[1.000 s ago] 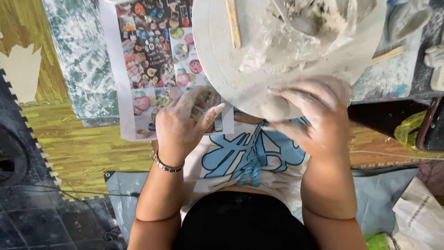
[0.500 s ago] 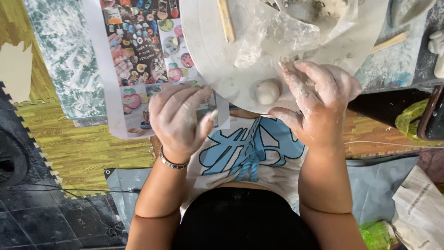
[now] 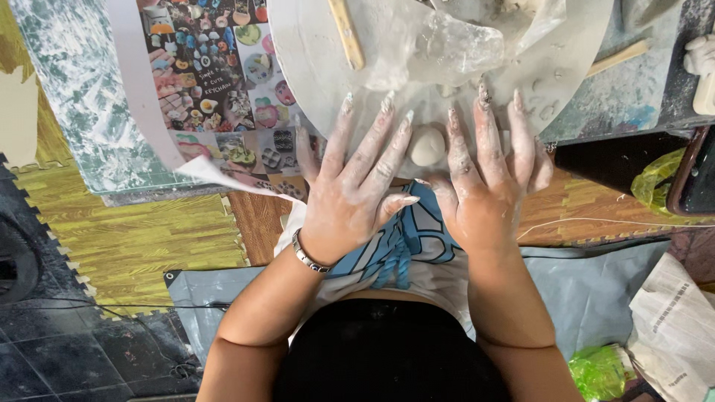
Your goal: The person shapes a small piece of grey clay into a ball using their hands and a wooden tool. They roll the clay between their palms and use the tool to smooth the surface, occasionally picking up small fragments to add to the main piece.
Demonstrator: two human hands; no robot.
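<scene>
Clay ball point(image 3: 427, 144): small, pale, rounded; lies on the near edge of the round board point(image 3: 313, 67), in the gap between the two hands.
Left hand point(image 3: 354, 182): at 9 o'clock of the ball, palm down, fingers point(image 3: 372, 141) spread flat and released, grasping nothing; clay-smeared; metal bracelet point(image 3: 307, 255) at the wrist.
Right hand point(image 3: 488, 175): at 3 o'clock of the ball, palm down, fingers point(image 3: 484, 126) straight and released, index just beside the ball; coated in clay.
Board: white, dusty; wooden stick point(image 3: 346, 33) at 11 o'clock of the ball, crumpled clear plastic point(image 3: 454, 48) at 12 o'clock.
Picture sheet point(image 3: 223, 82): colourful, at 10 o'clock of the ball, partly under the board.
Worktop point(image 3: 82, 119): paint-streaked.
Floor mat point(image 3: 126, 238): yellow-green foam, at 8 o'clock.
</scene>
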